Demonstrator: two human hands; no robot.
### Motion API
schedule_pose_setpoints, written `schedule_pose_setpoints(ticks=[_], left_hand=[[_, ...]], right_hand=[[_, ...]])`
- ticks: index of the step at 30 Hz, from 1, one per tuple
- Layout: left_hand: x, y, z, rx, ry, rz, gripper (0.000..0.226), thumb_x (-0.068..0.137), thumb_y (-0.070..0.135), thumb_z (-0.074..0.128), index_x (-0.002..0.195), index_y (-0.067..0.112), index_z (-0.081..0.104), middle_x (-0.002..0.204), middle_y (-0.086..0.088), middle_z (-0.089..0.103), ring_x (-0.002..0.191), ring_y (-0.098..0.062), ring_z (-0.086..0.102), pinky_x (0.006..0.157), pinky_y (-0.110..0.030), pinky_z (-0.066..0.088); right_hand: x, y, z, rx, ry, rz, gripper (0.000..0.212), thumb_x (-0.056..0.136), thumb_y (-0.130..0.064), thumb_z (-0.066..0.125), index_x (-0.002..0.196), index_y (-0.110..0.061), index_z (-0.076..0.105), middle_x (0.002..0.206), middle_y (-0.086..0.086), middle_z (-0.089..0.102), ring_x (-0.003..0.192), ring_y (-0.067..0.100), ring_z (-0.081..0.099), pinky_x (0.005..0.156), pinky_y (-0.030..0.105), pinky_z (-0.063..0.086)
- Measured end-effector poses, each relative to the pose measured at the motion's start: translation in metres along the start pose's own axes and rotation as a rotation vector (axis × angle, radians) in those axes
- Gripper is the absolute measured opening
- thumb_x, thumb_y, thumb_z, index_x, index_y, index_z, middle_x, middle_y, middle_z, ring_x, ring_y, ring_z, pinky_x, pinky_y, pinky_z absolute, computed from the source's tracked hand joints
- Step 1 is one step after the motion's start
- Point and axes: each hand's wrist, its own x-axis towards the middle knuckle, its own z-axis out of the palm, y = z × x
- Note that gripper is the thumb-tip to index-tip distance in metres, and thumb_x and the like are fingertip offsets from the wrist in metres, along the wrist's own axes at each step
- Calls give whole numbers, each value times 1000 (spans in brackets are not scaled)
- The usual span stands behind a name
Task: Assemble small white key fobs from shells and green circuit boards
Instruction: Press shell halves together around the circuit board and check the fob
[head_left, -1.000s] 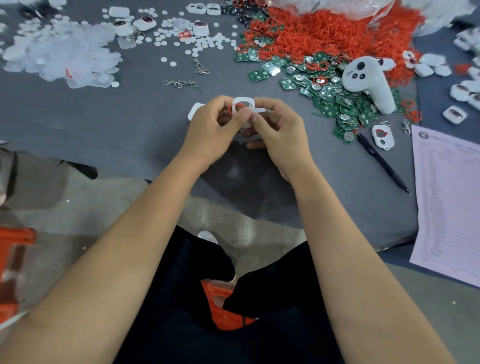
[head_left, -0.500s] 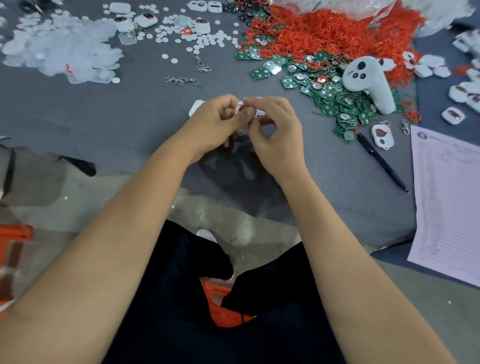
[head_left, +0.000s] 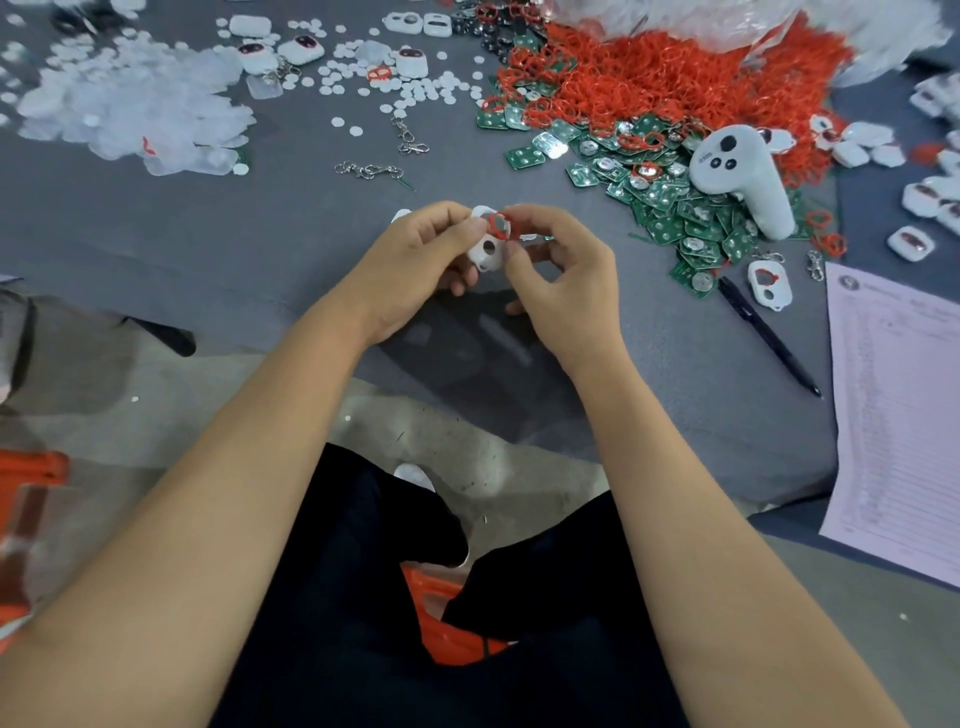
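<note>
A small white fob shell (head_left: 489, 248) with a round hole is held above the grey table, a red ring (head_left: 500, 224) sitting on its upper opening. My left hand (head_left: 415, 260) grips the shell from the left. My right hand (head_left: 561, 265) pinches the shell and the red ring from the right. A pile of green circuit boards (head_left: 670, 202) lies to the right, under a heap of red rings (head_left: 670, 78). Another white shell with a red ring (head_left: 769, 283) lies by the boards. A further white shell (head_left: 401, 214) peeks out behind my left hand.
A white controller (head_left: 740, 174) rests on the boards. A black pen (head_left: 769, 335) and a printed sheet (head_left: 898, 415) lie at the right. Clear film pieces (head_left: 130, 104), white discs (head_left: 415, 93), metal key clasps (head_left: 371, 170) and finished fobs (head_left: 301, 49) cover the far left. The table edge runs just below my wrists.
The shell has turned in my fingers, so its round hole and the red ring now show between my thumbs. Both hands stay at the same spot over the table.
</note>
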Motion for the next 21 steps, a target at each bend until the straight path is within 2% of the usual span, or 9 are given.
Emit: schedule_pose_setpoints(ticks=[3,7,13,21], left_hand=[[-1,-1,3,95,12,27,17,109,17,50,105,15,66,82,0,64,65,-7,59,58,-20,48],[-4,-1,4,126,27,57,19,110,17,49,116,13,67,84,2,65,67,-8,61,59,-22,49],[-6,-8,5,222,51,119,17,108,15,52,115,13,67,74,11,66,66,-8,63,61,-21,53],[-7,-10,4,234,52,141,17,106,20,52,111,22,68,78,13,69,69,-9,66,63,-21,53]], right_hand=[[0,0,1,-11,4,2,24,97,-5,65,119,-12,72,113,7,69,97,22,71,55,44,63],[2,5,2,-28,14,6,26,96,-5,66,118,-15,73,113,3,70,99,20,71,70,49,63],[3,11,4,-18,26,-1,25,95,-6,69,118,-15,76,113,9,67,95,21,71,53,42,62],[1,6,2,-6,10,-4,26,95,-3,69,118,-13,77,111,10,68,94,21,72,56,43,63]])
